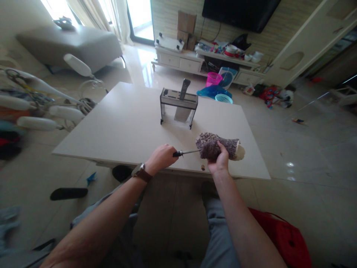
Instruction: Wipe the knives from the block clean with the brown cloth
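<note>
My left hand (164,156) is closed around the black handle of a honing rod (190,151), a thin metal shaft pointing right. The shaft's far end is hidden in a speckled brown-grey cloth (208,147) with a cream underside. My right hand (220,158) grips that cloth from below, thumb on top. Both hands are over the near right part of the white table (117,126). Beyond them stands a knife block (178,98) with clear sides and a dark top. A cleaver (182,111) is in it, its dark handle sticking up.
A small sticker-like figure (203,167) is at the table's near edge. Past the far edge are a teal basket (224,98), a blue plastic bag (212,91) and a pink basket (214,79). A red bag (281,238) lies at lower right. White padded parts (78,65) are at left.
</note>
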